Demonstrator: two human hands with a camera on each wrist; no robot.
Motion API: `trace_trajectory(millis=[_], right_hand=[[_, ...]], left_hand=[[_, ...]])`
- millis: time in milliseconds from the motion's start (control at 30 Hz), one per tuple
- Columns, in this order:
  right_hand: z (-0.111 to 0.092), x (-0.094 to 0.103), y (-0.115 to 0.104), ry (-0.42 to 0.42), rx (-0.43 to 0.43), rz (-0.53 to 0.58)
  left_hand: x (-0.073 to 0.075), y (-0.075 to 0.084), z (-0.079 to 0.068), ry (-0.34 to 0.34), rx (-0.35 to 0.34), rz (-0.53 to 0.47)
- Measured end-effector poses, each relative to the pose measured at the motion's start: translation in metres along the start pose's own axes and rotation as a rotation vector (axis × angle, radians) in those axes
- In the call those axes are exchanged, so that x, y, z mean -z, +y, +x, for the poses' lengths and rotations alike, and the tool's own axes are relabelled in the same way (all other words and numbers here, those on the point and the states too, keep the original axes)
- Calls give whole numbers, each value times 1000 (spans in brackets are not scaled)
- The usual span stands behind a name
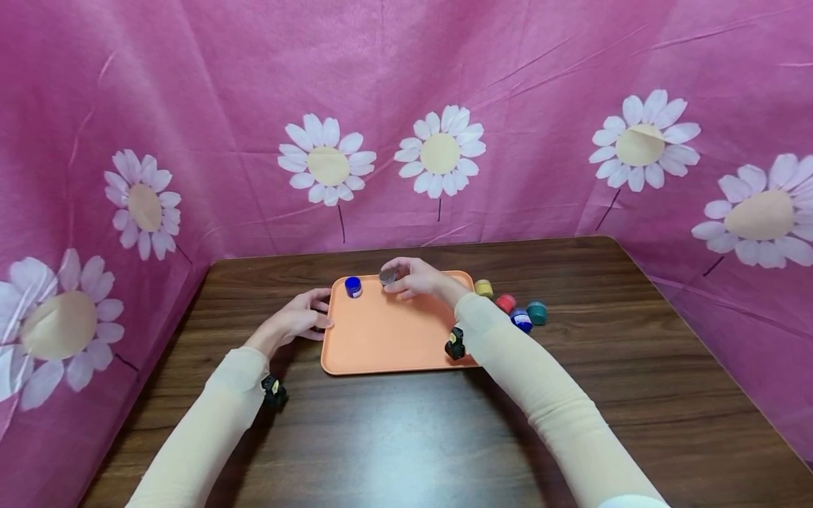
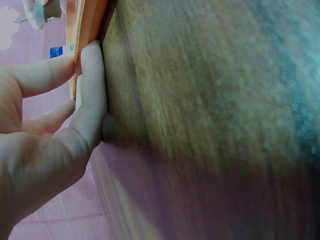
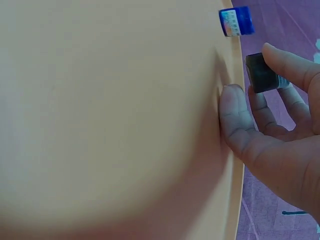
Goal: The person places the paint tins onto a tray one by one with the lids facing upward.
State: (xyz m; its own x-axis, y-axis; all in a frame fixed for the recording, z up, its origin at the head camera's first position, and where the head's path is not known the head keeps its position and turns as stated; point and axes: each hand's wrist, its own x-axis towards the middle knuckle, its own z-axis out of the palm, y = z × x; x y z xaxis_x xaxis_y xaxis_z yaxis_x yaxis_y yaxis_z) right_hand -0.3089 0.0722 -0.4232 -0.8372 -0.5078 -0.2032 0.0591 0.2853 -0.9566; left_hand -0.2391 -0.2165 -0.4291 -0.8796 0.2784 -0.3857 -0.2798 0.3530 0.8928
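Observation:
My right hand (image 1: 413,279) pinches a small dark paint jar (image 3: 262,73) over the far edge of the orange tray (image 1: 381,339); in the head view the jar (image 1: 387,276) looks greyish. A blue paint jar (image 1: 353,286) stands on the tray's far left corner, and its label (image 3: 231,23) shows in the right wrist view. At the tray's left side, my left hand (image 1: 298,319) rests its spread fingertips against the rim (image 2: 89,25), thumb low along the outer wall.
To the right of the tray lie a yellow jar (image 1: 483,288), a red jar (image 1: 505,303), another blue jar (image 1: 521,320) and a green jar (image 1: 536,312), close together on the wooden table (image 1: 394,437). A pink flowered cloth (image 1: 381,56) surrounds the table's back and sides.

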Motion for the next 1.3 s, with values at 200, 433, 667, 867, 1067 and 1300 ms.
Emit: trace_trajectory(millis=[200,433,667,867,1067,1300], right_hand=[[2,0,5,17,-12,-46],[3,-2,6,15,-16,-63],[1,-3,5,9,8,-62],[4,-4,6,32,-5,-43],[6,-6,6,23,-10,-37],[4,-4,6,30,2,-57]], left_hand=[[1,-2,3,-13,-21,3],[1,-3,1,-12,-10,3],[1,-3,1,-5,-3,5],[2,-3,3,-19,-13,-1],[3,-3,2,-18,0,-3],[1,-2,2,-15,-4,8]])
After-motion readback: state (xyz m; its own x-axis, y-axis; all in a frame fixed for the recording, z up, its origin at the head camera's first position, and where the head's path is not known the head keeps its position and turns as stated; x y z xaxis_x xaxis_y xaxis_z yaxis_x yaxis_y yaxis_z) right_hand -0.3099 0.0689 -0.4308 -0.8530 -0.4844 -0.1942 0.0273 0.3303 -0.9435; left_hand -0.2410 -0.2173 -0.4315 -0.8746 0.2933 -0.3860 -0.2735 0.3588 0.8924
